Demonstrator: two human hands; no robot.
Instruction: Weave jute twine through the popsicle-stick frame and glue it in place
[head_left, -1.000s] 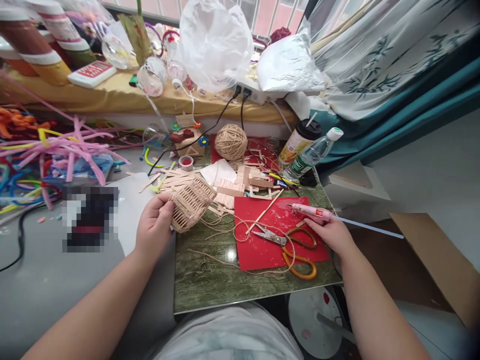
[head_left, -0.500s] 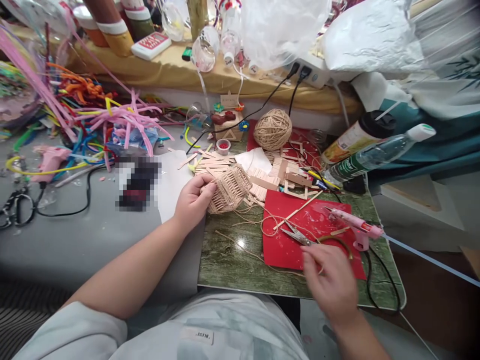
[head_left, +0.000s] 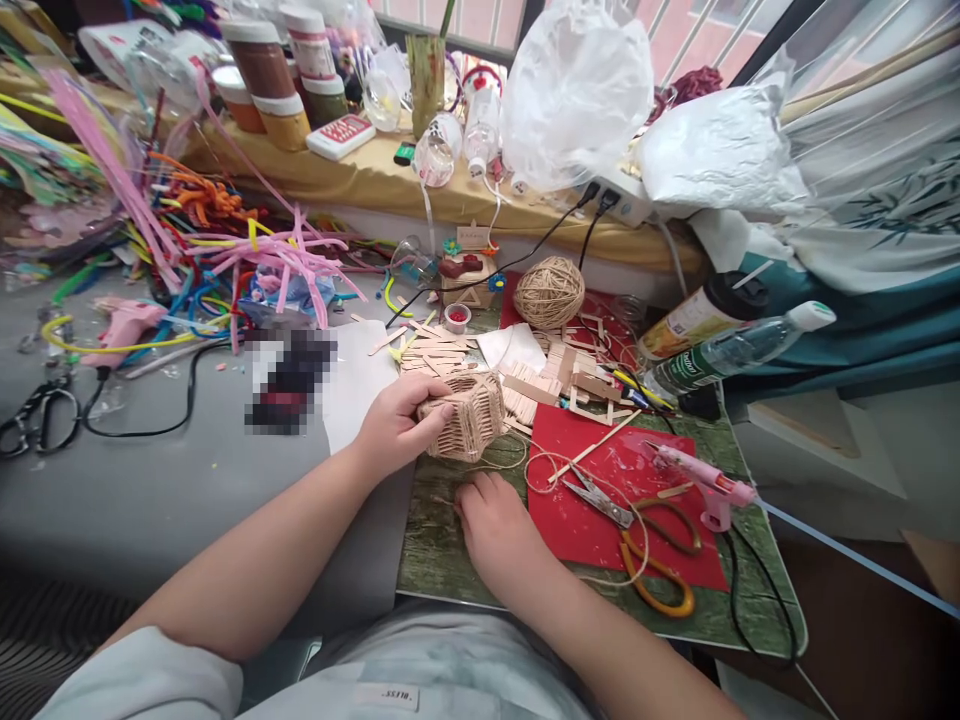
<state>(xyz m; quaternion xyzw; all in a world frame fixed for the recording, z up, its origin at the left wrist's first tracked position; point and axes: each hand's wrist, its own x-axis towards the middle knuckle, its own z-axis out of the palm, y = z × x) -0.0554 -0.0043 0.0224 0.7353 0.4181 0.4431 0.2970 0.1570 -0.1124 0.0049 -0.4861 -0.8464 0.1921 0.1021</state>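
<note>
My left hand (head_left: 405, 425) is closed on a small basket (head_left: 469, 425) made of thin wooden sticks and twine, tilted above the table. Just below it, my right hand (head_left: 499, 535) pinches a strand of jute twine (head_left: 577, 578) near the green wood-patterned tabletop; its fingertips are partly hidden. The strand runs from under this hand toward the scissors. Orange-handled scissors (head_left: 630, 525) lie slightly apart on a red sheet (head_left: 559, 525), with a loop of twine around them. A pink glue gun (head_left: 709, 480) rests at the sheet's right side.
Behind the basket are loose wooden sticks (head_left: 435, 350), a ball of twine (head_left: 550, 292) and a small cup of red beads (head_left: 457, 317). A bottle (head_left: 742, 350) leans at the right. Pink pipe cleaners (head_left: 289, 260), another glue gun (head_left: 124, 330) and black scissors (head_left: 41, 415) lie left.
My right hand has left the scissors on the red sheet and moved left to the twine below the basket. The basket has turned in my left hand. The view has tilted up.
</note>
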